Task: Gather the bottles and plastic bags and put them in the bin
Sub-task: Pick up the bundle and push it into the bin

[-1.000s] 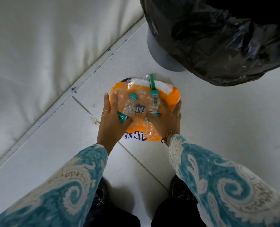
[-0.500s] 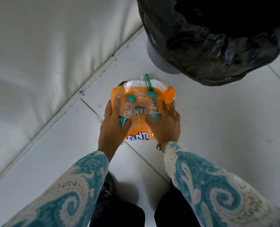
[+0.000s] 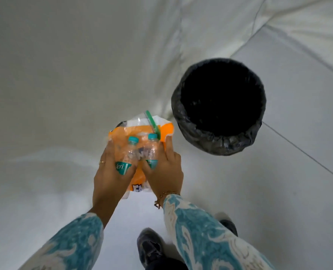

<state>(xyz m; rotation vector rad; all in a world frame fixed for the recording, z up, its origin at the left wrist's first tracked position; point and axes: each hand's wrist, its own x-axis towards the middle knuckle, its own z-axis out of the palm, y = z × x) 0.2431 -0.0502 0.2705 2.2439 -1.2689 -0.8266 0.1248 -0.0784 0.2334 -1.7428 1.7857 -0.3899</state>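
Both hands hold one bundle up off the floor. My left hand [image 3: 111, 172] grips the left clear bottle [image 3: 127, 154] with a teal cap and label. My right hand [image 3: 164, 168] grips the right clear bottle [image 3: 151, 151], also teal-capped. Under both bottles lies an orange and white plastic bag [image 3: 165, 130], pinched by both hands, with a clear bag with a green zip strip [image 3: 151, 121] on top. The bin [image 3: 218, 141], lined with a black bag, stands open to the upper right of the bundle, apart from it.
A white bed sheet [image 3: 64, 75] fills the left and top. White floor tiles [image 3: 259, 191] spread to the right and below. My dark shoes [image 3: 149, 248] show at the bottom.
I have stood up, lifting the bundle off the floor. The view now looks down into the bin's open mouth, which earlier loomed above the bundle.
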